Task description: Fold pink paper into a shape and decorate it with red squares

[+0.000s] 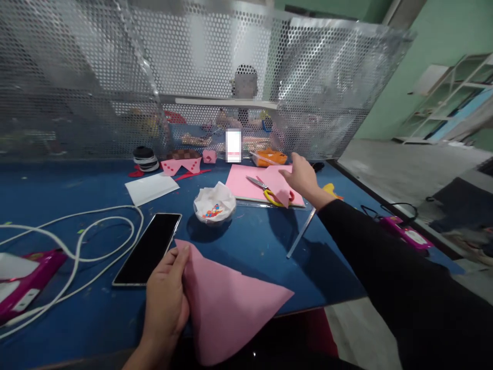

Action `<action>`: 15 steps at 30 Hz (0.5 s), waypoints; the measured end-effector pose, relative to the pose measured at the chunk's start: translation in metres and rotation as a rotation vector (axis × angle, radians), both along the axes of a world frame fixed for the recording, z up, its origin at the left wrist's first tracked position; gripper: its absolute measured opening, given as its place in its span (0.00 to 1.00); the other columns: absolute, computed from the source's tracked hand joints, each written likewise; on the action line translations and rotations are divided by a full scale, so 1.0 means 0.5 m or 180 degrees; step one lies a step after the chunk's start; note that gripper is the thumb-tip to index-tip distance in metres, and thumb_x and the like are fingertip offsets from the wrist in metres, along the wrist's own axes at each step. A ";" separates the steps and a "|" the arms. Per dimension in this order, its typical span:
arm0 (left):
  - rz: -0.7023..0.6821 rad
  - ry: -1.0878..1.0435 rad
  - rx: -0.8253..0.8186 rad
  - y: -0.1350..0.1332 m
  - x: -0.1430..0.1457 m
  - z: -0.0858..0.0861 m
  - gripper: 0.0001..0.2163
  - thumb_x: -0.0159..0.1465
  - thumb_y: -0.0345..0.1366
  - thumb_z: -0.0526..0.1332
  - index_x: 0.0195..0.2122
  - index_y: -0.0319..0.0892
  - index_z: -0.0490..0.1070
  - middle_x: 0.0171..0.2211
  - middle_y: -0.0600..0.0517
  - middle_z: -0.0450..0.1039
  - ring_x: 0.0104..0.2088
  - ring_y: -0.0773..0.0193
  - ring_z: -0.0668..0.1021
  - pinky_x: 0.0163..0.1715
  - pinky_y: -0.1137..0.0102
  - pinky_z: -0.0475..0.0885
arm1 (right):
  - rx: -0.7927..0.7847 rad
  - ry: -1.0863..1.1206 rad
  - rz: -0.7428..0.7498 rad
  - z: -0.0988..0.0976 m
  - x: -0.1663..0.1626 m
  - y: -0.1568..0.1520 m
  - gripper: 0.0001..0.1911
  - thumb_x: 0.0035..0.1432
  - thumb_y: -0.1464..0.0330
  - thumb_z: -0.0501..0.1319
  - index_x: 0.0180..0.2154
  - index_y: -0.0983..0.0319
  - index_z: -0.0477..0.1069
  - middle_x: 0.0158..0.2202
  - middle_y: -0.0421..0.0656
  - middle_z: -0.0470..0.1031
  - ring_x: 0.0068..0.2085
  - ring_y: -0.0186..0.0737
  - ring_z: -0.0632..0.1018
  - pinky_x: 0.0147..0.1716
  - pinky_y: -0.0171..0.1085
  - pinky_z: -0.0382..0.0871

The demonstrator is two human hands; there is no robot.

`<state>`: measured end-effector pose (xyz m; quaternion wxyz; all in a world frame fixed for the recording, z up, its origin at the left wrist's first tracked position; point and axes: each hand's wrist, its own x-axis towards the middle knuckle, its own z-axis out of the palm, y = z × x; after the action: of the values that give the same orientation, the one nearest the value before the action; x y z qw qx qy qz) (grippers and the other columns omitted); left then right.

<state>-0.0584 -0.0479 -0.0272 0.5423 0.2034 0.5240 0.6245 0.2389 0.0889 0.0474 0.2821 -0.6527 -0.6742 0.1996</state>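
At the table's front edge my left hand (pixel 169 288) pinches a piece of folded pink paper (pixel 234 303) by its upper left corner, thumb on top. The paper spreads to a point on the right. My right hand (pixel 304 177) is stretched out toward the back right, its thumb and forefinger apart and nothing visible between them. Close to it lie a pink paper stack (pixel 241 182), a loose pink piece (pixel 276 180) and scissors (pixel 274 195) with yellow and red handles. Just behind is an orange packet (pixel 269 156).
A bowl lined with white tissue (pixel 214 203) holds small coloured bits. On the left are a phone (pixel 150 249), white cable (pixel 82 241) and magenta device (pixel 31 282). A clear strip (pixel 300 236) lies right. Behind a perforated screen (pixel 200 56), a person sits.
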 end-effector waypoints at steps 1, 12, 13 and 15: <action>-0.0001 0.0012 0.0007 0.001 0.003 0.001 0.16 0.40 0.40 0.77 0.27 0.42 0.75 0.21 0.59 0.73 0.21 0.69 0.73 0.21 0.76 0.70 | -0.0030 0.0092 0.0174 -0.003 -0.017 -0.028 0.13 0.68 0.63 0.57 0.50 0.59 0.73 0.51 0.46 0.75 0.48 0.44 0.77 0.47 0.46 0.74; -0.0316 -0.0023 0.0042 -0.002 0.013 0.020 0.19 0.44 0.48 0.75 0.30 0.41 0.75 0.22 0.56 0.75 0.21 0.68 0.75 0.22 0.75 0.70 | -0.0657 0.1431 0.1446 -0.108 -0.158 -0.297 0.05 0.53 0.67 0.66 0.28 0.61 0.75 0.22 0.35 0.72 0.25 0.31 0.71 0.26 0.31 0.64; -0.0456 -0.0061 0.0035 -0.005 0.010 0.027 0.21 0.46 0.51 0.73 0.31 0.40 0.76 0.23 0.53 0.76 0.22 0.65 0.76 0.22 0.73 0.71 | -0.0560 0.1487 0.1384 -0.106 -0.153 -0.293 0.06 0.54 0.66 0.65 0.27 0.61 0.74 0.22 0.35 0.72 0.25 0.31 0.70 0.26 0.31 0.64; -0.0833 0.0003 0.0060 -0.012 0.003 0.043 0.23 0.48 0.54 0.71 0.35 0.38 0.78 0.27 0.48 0.79 0.25 0.60 0.78 0.23 0.70 0.72 | -0.0325 0.1581 0.1220 -0.095 -0.140 -0.285 0.07 0.55 0.64 0.64 0.29 0.61 0.74 0.23 0.36 0.73 0.25 0.31 0.71 0.26 0.32 0.64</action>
<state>-0.0570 -0.0541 -0.0056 0.6169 0.2754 0.4873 0.5532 0.1690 -0.0536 0.0001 0.3623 -0.4584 -0.6845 0.4360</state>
